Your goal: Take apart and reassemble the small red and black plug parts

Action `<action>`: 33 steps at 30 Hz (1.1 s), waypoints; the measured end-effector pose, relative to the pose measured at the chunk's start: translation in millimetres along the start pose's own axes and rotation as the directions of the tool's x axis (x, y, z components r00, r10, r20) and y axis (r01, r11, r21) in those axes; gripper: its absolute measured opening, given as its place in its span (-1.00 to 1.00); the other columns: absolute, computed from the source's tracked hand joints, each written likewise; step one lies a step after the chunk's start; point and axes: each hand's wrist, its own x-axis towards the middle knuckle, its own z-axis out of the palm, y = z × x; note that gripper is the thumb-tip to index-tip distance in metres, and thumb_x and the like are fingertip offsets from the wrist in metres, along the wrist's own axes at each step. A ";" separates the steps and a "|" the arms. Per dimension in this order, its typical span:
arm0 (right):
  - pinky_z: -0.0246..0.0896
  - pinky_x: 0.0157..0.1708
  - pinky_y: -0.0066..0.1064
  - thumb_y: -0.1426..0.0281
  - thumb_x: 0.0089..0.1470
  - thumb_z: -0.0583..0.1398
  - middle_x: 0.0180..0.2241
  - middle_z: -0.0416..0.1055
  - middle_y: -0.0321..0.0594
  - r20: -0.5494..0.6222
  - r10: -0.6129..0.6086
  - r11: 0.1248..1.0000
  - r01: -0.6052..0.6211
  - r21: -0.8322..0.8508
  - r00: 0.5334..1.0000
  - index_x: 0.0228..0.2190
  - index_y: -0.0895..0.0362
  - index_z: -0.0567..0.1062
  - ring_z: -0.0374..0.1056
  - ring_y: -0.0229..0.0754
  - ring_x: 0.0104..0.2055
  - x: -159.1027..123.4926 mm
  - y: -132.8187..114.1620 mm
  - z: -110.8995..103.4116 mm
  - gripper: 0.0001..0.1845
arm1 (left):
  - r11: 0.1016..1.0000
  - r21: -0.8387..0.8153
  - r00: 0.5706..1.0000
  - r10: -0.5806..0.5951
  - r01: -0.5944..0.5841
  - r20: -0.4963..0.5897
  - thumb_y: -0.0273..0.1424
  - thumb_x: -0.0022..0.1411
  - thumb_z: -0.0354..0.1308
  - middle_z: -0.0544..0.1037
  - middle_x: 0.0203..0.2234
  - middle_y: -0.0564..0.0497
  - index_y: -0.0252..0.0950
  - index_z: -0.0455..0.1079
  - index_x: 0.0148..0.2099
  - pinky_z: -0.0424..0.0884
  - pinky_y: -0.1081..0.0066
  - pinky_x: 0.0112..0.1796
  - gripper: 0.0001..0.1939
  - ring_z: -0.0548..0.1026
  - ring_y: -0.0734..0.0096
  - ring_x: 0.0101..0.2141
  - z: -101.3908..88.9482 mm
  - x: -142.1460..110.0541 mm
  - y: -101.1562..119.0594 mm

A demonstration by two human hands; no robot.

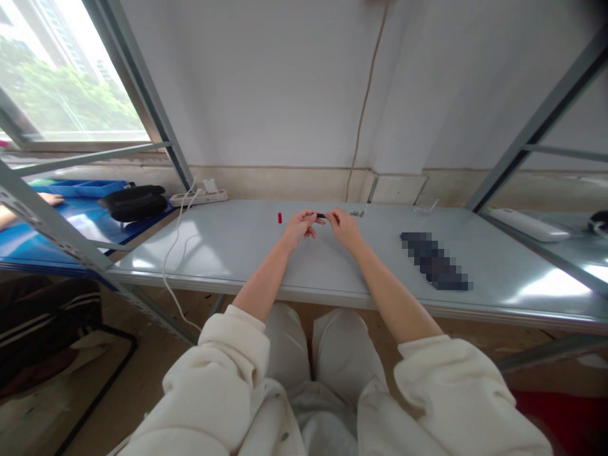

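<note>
Head view: the left hand [299, 228] and right hand [344, 227] pinch a slim, black, rod-shaped piece [321, 216] between closed-in fingertips. Left of the fingers, a small red cylinder [280, 218] sits on the smooth grey tabletop [313, 272].

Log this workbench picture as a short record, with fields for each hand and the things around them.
Left hand: holding one end of a small dark object
Right hand: holding its other end
Left of hands: red cylinder
By right hand: small grey pieces
Farther right: pixelated dark item, unidentifiable
Surface: grey tabletop
Back left: white power strip
</note>
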 end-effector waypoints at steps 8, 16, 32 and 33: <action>0.01 -0.47 -0.46 0.18 0.07 0.01 -0.49 0.36 -0.23 -0.003 -0.025 0.998 0.025 0.061 1.000 -0.40 0.14 0.35 0.18 -0.29 -0.53 0.6 3.0 2.7 -0.71 | 1.000 0.025 0.989 0.008 -0.004 -0.147 -0.16 0.13 0.03 0.52 -0.48 -0.05 -0.37 0.29 -0.36 0.02 0.58 -0.72 -0.67 0.29 0.70 -0.76 -1.6 2.2 -2.2; 0.09 -0.42 -0.41 0.23 0.05 0.05 -0.41 0.40 -0.18 0.022 -0.033 0.999 0.032 0.038 0.999 -0.30 0.14 0.36 0.21 -0.26 -0.51 0.4 7.7 5.0 -0.75 | 0.999 -0.004 0.978 0.036 -0.038 -0.204 -0.14 0.09 0.07 0.51 -0.44 -0.03 -0.36 0.31 -0.30 0.05 0.59 -0.72 -0.66 0.31 0.70 -0.73 -1.9 1.6 0.7; 0.13 -0.32 -0.43 0.34 0.06 0.05 -0.37 0.46 -0.19 0.128 -0.037 0.999 0.034 0.026 0.991 -0.19 0.13 0.45 0.26 -0.28 -0.48 0.6 2.8 0.8 -0.70 | 0.997 0.050 0.990 0.071 -0.065 -0.123 -0.24 0.06 0.12 0.51 -0.46 -0.01 -0.35 0.37 -0.10 0.05 0.59 -0.70 -0.62 0.28 0.73 -0.72 -1.7 -0.2 0.3; 0.14 -0.32 -0.43 0.35 0.06 0.05 -0.37 0.46 -0.19 0.131 -0.037 0.999 0.033 0.030 0.991 -0.18 0.13 0.46 0.27 -0.28 -0.47 0.6 2.9 0.8 -0.70 | 0.996 0.054 0.990 0.074 -0.068 -0.121 -0.24 0.05 0.13 0.51 -0.46 0.00 -0.34 0.36 -0.09 0.04 0.59 -0.70 -0.61 0.27 0.73 -0.72 -1.9 -0.1 0.0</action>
